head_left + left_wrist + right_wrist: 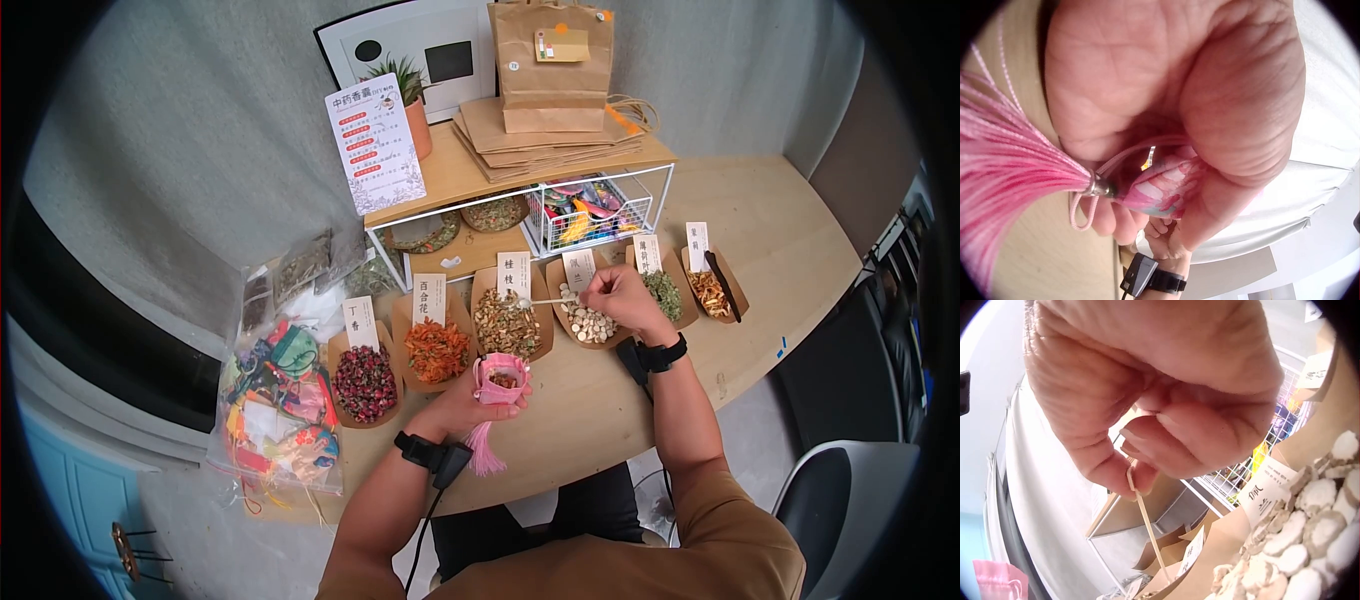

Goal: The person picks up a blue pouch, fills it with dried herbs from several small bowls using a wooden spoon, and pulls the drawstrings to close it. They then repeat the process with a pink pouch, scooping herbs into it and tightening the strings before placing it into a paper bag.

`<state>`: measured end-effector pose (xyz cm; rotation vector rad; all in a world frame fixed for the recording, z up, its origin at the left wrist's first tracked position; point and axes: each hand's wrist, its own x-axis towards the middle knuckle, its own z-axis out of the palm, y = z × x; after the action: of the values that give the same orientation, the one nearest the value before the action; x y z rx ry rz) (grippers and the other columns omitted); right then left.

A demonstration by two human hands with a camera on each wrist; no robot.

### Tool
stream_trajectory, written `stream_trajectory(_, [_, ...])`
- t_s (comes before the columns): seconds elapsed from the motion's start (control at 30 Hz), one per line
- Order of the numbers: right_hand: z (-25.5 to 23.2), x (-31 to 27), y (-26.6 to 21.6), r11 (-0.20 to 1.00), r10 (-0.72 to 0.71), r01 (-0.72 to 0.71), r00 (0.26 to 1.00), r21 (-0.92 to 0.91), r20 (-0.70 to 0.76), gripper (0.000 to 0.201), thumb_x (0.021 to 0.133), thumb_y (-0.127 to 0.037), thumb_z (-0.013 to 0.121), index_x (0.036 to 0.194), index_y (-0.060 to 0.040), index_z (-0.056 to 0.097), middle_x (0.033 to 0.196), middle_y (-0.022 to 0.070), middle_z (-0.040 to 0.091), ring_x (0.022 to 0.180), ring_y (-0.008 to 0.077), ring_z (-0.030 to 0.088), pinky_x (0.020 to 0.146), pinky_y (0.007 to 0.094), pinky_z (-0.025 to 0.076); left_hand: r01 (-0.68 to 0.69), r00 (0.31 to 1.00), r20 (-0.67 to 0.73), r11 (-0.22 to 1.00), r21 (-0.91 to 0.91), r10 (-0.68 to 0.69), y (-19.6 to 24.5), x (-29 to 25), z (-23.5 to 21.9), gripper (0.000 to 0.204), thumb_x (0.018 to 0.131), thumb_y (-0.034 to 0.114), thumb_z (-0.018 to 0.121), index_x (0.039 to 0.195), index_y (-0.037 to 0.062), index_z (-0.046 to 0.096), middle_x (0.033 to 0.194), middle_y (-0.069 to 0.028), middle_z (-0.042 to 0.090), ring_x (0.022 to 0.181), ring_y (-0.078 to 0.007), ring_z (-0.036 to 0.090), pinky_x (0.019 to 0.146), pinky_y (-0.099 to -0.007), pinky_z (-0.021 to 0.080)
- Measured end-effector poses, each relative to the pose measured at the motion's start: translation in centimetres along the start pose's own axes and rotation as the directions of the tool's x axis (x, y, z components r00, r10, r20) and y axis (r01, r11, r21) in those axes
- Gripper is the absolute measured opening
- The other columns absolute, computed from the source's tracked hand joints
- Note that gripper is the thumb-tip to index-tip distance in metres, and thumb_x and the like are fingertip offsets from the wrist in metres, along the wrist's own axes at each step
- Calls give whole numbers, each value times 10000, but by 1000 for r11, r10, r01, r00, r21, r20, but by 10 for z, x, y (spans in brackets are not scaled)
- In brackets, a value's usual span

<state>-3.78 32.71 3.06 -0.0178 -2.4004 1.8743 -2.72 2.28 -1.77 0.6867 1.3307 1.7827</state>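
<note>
A pink pouch (502,380), its mouth up and some dried bits inside, is held in my left hand (455,408); a pink tassel (485,450) hangs below it. In the left wrist view the fingers and thumb curl round the pouch (1163,187). My right hand (625,300) pinches the end of a thin pale stick (1150,528) between thumb and fingertips. The stick (548,301) points left, its far end over the tray of brown chips (507,325). Beneath the right hand lies the tray of whitish slices (588,322).
Trays of orange flowers (436,350) and dark red buds (365,383) stand left, green leaves (662,294) and orange-brown strips (708,294) right. A plastic bag of colourful pouches (285,400) lies far left. Behind stands a wooden shelf (560,165) with a wire basket (590,225).
</note>
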Motion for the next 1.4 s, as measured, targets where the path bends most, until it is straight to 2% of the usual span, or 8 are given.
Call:
stream_trajectory(0.23, [-5,-3,-8,980,92,-72,991,-185,101,98,704,-23,700,635,12,640,592,9,596,556,61,504,522,247,414,-2,1000,1,1000,15,2,0,0,-1,471,783,4,741,1202,24,528,1091,-74,612,989,-164,623,877,-330,520])
stream_trajectory(0.43, [0,-4,-6,982,151,-128,974,-140,169,107,731,-57,687,661,18,659,592,1,594,557,63,502,523,252,409,-3,1000,0,1000,18,3,2,0,0,474,783,3,742,1204,22,525,1079,-82,624,957,-163,633,845,-315,520])
stream_trajectory(0.53, [2,-4,-8,967,200,-159,958,-198,207,130,747,-94,694,683,17,673,592,5,594,560,69,504,528,262,408,-11,1000,2,1000,22,11,0,0,0,475,783,2,742,1205,21,524,1077,-85,627,952,-164,633,838,-312,520])
stream_trajectory(0.73, [9,-3,-4,952,194,-124,952,-281,238,162,759,-137,708,691,9,680,587,15,587,560,85,498,536,272,408,-8,1000,2,1000,10,8,0,0,0,477,783,-1,742,1206,20,523,1083,-85,624,964,-166,630,851,-318,520])
stream_trajectory(0.93, [11,0,3,961,234,-179,933,-211,273,176,790,-136,688,698,14,672,586,1,569,559,82,477,537,271,393,-8,1000,0,1000,23,8,-1,0,-1,474,785,8,743,1206,23,524,1087,-80,621,982,-168,625,868,-326,519])
stream_trajectory(1.23, [11,2,7,958,287,-277,920,-75,268,213,832,-114,656,644,-15,632,537,-44,494,478,42,400,447,249,311,-4,1000,3,1000,31,4,2,0,0,458,782,9,743,1188,29,534,1095,-70,620,986,-165,622,870,-332,518])
stream_trajectory(1.4, [10,1,6,958,274,-287,919,5,282,177,841,-86,642,681,-9,639,532,-36,497,442,37,403,411,227,295,-4,1000,3,1000,29,4,2,0,0,464,781,6,742,1193,27,530,1097,-71,621,987,-165,622,875,-331,515])
